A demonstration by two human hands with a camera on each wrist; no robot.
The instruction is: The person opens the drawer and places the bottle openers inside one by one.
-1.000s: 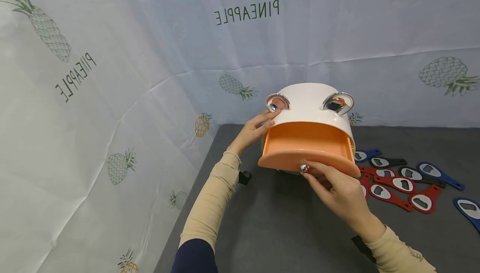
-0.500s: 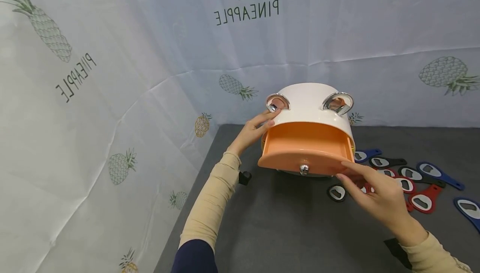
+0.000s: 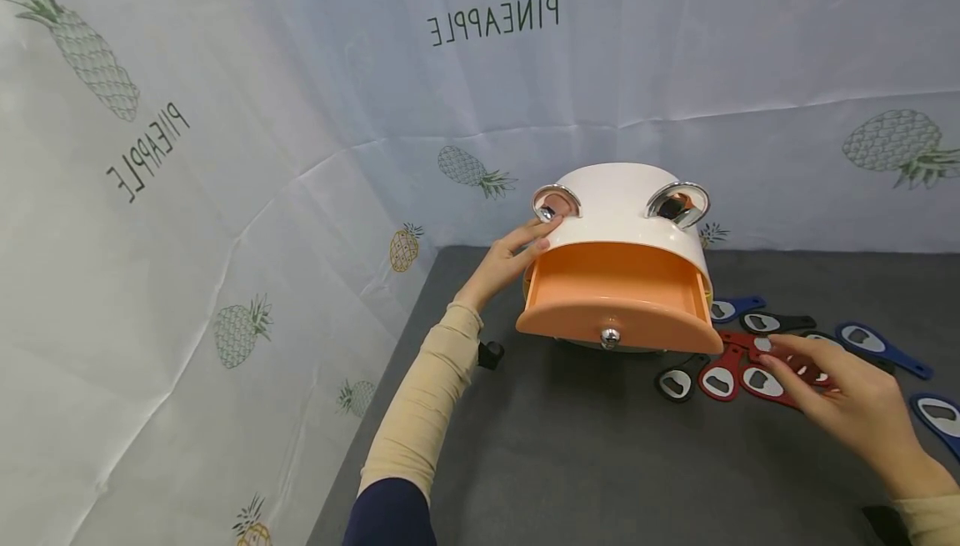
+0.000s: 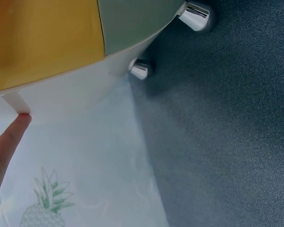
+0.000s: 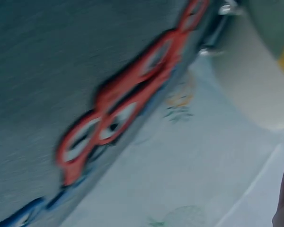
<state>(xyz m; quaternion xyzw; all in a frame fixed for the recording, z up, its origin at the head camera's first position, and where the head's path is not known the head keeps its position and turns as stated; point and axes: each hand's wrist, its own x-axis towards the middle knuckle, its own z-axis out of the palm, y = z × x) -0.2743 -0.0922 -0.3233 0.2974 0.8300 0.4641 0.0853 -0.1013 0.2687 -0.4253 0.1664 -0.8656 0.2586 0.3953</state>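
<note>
A white rounded cabinet (image 3: 618,200) with two silver-rimmed eyes has its orange drawer (image 3: 562,317) pulled out. The drawer's front carries a round silver knob (image 3: 610,338). My left hand (image 3: 506,264) rests on the cabinet's left side, below an eye; in the left wrist view a straight fingertip (image 4: 20,122) touches the white wall. My right hand (image 3: 851,396) hovers over a pile of bottle openers, thumb and forefinger apart, partly covering red ones. Beside it lie a red bottle opener (image 3: 718,382) and a black bottle opener (image 3: 675,383). The right wrist view is blurred.
Blue bottle openers (image 3: 885,348) lie at the right of the dark grey table (image 3: 540,454). A small black object (image 3: 490,355) sits near my left sleeve. A pale pineapple-print curtain (image 3: 337,96) hangs behind and to the left.
My right hand has let go of the drawer's knob and moved right, past the drawer's corner, to above the bottle openers. The left hand and the drawer have stayed in place.
</note>
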